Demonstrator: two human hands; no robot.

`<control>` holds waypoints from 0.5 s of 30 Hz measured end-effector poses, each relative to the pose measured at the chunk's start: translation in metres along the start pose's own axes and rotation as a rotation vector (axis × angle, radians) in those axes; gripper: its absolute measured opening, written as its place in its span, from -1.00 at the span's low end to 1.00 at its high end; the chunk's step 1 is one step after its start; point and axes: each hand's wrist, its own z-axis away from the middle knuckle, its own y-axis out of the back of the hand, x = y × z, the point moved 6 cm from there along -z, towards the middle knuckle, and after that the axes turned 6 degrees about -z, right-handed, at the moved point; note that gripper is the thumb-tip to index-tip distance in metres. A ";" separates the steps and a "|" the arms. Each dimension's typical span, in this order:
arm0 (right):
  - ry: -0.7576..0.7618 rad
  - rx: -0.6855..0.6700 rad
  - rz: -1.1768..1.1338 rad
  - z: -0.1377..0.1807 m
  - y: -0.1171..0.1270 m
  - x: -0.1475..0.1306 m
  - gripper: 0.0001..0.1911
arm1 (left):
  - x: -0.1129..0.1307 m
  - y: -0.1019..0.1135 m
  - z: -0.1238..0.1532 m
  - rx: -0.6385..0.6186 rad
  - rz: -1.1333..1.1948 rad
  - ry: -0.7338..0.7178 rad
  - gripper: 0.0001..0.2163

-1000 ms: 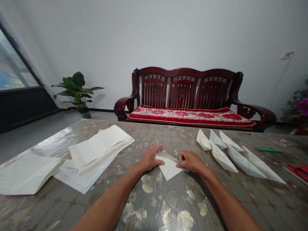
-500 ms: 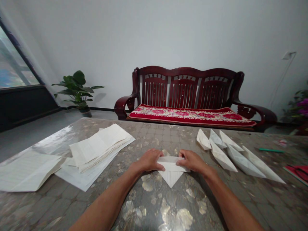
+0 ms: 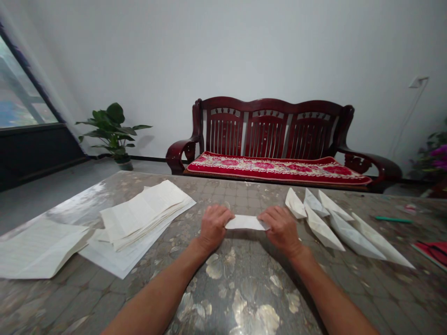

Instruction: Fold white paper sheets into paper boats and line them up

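A folded sheet of white paper (image 3: 246,222) is stretched between my two hands, and only a narrow strip of it shows. Its left end is pinched by my left hand (image 3: 213,226), fingers curled over it. My right hand (image 3: 282,230) grips the opposite end in the same way. Both hands are just above the table, and the paper's lower point is out of sight. Several folded paper boats (image 3: 324,229) lie to the right of my right hand. Left of my left hand is a stack of paper sheets (image 3: 145,211).
The patterned table (image 3: 223,298) spans the foreground. More loose paper (image 3: 42,249) lies at far left. A green pen (image 3: 394,219) and a red book (image 3: 433,251) with something dark on it are at right. Beyond stands a wooden bench (image 3: 267,125); a potted plant (image 3: 115,130) is at left.
Both hands have lifted slightly and turned with the folded paper. Its downward triangle, visible before, no longer shows; a plain strip faces me now.
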 end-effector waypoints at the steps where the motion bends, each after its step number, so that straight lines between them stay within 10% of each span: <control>1: 0.029 -0.003 0.041 0.002 -0.004 -0.001 -0.75 | 0.001 -0.002 0.001 0.005 -0.030 -0.032 -0.81; 15: 0.028 -0.012 0.124 0.017 -0.011 -0.002 -0.73 | 0.011 -0.007 0.009 -0.069 -0.079 -0.142 -0.76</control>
